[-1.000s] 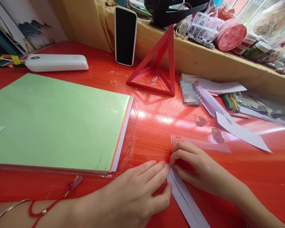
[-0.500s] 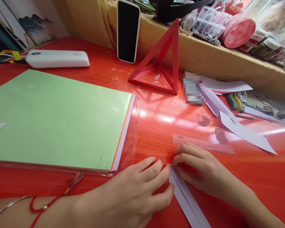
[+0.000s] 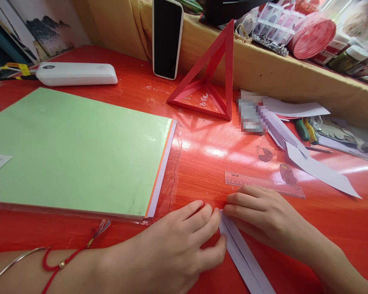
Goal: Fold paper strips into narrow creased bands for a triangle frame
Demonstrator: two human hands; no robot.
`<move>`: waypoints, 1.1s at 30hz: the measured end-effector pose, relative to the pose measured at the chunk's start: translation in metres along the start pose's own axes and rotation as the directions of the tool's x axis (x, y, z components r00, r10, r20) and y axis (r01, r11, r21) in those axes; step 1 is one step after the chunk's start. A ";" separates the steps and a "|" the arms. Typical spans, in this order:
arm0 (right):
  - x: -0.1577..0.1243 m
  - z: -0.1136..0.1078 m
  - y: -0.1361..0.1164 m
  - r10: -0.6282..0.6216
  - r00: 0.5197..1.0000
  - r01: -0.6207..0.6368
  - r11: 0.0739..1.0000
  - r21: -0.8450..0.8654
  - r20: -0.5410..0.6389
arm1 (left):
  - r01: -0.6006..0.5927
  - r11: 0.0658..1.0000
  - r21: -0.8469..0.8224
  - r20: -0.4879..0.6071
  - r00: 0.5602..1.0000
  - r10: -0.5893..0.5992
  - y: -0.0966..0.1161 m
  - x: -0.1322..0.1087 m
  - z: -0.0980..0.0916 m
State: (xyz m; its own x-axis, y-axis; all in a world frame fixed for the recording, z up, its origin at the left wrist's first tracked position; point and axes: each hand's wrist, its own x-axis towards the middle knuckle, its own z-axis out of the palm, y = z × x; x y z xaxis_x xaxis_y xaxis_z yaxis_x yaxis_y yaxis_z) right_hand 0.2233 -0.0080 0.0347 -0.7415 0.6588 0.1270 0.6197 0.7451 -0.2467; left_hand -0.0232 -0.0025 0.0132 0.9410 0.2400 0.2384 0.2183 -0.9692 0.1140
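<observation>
A pale lilac paper strip, folded lengthwise with a seam along its middle, lies slanted on the red table. At its far end and left edge, my left hand holds it with curled fingers and thumb. From the other side my right hand has its fingers pressed together on the same far end; their tips partly hide the paper. Just beyond my right hand lies a clear ruler. Farther back stands a red paper pyramid frame.
A pack of coloured paper, green on top, covers the left side. Behind it are a white power bank and an upright phone. Lilac paper scraps and green-yellow handled pliers lie at right, below a cluttered ledge.
My right hand's fingers have closed together and flattened slightly on the strip's end. My left hand keeps nearly the same place. The whole view has shifted a little.
</observation>
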 end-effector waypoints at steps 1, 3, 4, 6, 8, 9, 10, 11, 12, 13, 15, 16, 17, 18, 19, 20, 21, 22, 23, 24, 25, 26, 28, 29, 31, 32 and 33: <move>0.000 -0.001 0.001 -0.011 1.000 0.011 1.000 -0.011 0.001 | 0.006 1.000 -0.011 0.000 1.000 -0.006 0.000 0.000 0.000; -0.001 -0.002 0.003 -0.028 1.000 0.028 0.999 -0.023 -0.002 | 0.019 0.999 -0.037 -0.009 1.000 -0.020 0.000 -0.001 0.002; -0.002 -0.002 0.005 -0.034 0.999 0.034 0.999 -0.024 -0.007 | 0.027 0.998 -0.051 -0.019 0.999 -0.028 0.000 -0.001 0.002; -0.004 -0.002 0.007 -0.044 0.999 0.044 0.999 -0.019 -0.022 | 0.037 0.997 -0.070 -0.034 0.999 -0.039 0.000 -0.001 0.003; -0.006 -0.003 0.009 -0.053 0.998 0.052 0.999 -0.008 -0.029 | 0.032 0.998 -0.062 -0.030 0.999 -0.034 0.000 -0.001 0.004; -0.007 -0.003 0.010 -0.052 0.998 0.052 0.999 0.001 -0.029 | 0.022 0.998 -0.050 -0.022 0.999 -0.024 0.000 0.000 0.004; -0.008 -0.003 0.010 -0.046 0.999 0.046 0.999 0.014 -0.025 | 0.009 0.999 -0.037 -0.013 1.000 -0.010 -0.001 0.000 0.003; -0.008 -0.003 0.010 -0.035 0.999 0.036 0.999 0.035 -0.019 | 0.001 1.000 -0.023 -0.004 1.000 -0.001 0.000 0.001 0.003; -0.008 -0.003 0.011 -0.021 1.000 0.022 0.998 0.064 -0.016 | -0.003 1.000 -0.012 0.002 1.000 0.004 0.000 0.002 0.003; -0.008 -0.003 0.012 -0.008 1.000 0.010 0.995 0.096 -0.019 | -0.003 1.000 -0.004 0.007 1.000 0.003 0.000 0.002 0.002; -0.008 -0.002 0.015 0.031 0.998 -0.023 0.992 0.124 -0.060 | -0.002 1.000 -0.001 0.014 1.000 0.002 0.000 0.002 0.002; -0.008 0.000 0.018 0.063 0.993 -0.052 0.993 0.108 -0.096 | -0.004 1.000 -0.004 0.012 1.000 0.004 0.000 0.002 0.003; -0.008 0.001 0.021 0.108 0.985 -0.099 0.992 0.072 -0.136 | -0.006 1.000 -0.007 0.009 1.000 0.006 0.000 0.002 0.003; -0.009 0.003 0.023 0.165 0.971 -0.164 0.986 0.023 -0.174 | -0.008 1.000 -0.014 0.001 1.000 0.008 0.000 0.001 0.004; -0.010 0.005 0.026 0.227 0.953 -0.236 0.971 -0.023 -0.203 | -0.008 1.000 -0.021 -0.009 1.000 0.007 0.000 0.001 0.004; -0.010 0.006 0.028 0.286 0.933 -0.304 0.951 -0.055 -0.217 | -0.004 1.000 -0.029 -0.017 1.000 0.003 0.000 0.000 0.005; -0.011 0.007 0.030 0.334 0.917 -0.356 0.932 -0.069 -0.219 | 0.001 0.999 -0.039 -0.022 1.000 -0.002 0.000 0.000 0.005; -0.011 0.008 0.032 0.370 0.905 -0.391 0.918 -0.065 -0.211 | 0.003 0.999 -0.046 -0.023 1.000 -0.004 0.000 0.000 0.005; -0.011 0.008 0.033 0.394 0.897 -0.410 0.911 -0.046 -0.199 | 0.001 0.999 -0.048 -0.021 1.000 -0.002 -0.001 0.001 0.005; -0.011 0.008 0.033 0.409 0.893 -0.420 0.907 -0.018 -0.187 | -0.002 0.999 -0.045 -0.015 1.000 0.001 -0.001 0.001 0.004; -0.011 0.008 0.033 0.421 0.890 -0.426 0.905 0.010 -0.177 | -0.005 0.999 -0.041 -0.009 1.000 0.005 -0.001 0.001 0.004; -0.011 0.008 0.034 0.430 0.887 -0.431 0.902 0.035 -0.167 | -0.010 0.999 -0.035 -0.008 1.000 0.010 0.000 0.002 0.004; -0.011 0.007 0.033 0.447 0.884 -0.442 0.894 0.069 -0.134 | -0.013 0.999 -0.031 -0.010 1.000 0.013 0.000 0.002 0.004; -0.011 0.006 0.033 0.455 0.883 -0.449 0.890 0.080 -0.113 | -0.011 0.999 -0.033 -0.013 1.000 0.011 0.001 0.002 0.004; -0.013 0.005 0.033 0.475 0.877 -0.468 0.878 0.099 -0.070 | -0.004 0.999 -0.038 -0.020 1.000 0.004 0.001 0.001 0.005; -0.014 0.005 0.033 0.486 0.872 -0.479 0.871 0.105 -0.053 | -0.002 0.999 -0.040 -0.023 1.000 0.001 0.002 0.000 0.005; -0.016 0.004 0.033 0.497 0.867 -0.491 0.864 0.108 -0.042 | 0.000 0.999 -0.041 -0.023 1.000 -0.001 0.002 -0.001 0.005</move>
State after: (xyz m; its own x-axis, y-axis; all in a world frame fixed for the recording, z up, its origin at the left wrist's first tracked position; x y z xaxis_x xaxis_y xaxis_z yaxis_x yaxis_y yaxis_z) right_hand 0.2545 0.0052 0.0208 -0.3237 0.9458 0.0275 0.8719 0.3094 -0.3795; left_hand -0.0221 -0.0047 0.0084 0.9346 0.2423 0.2603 0.2076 -0.9661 0.1535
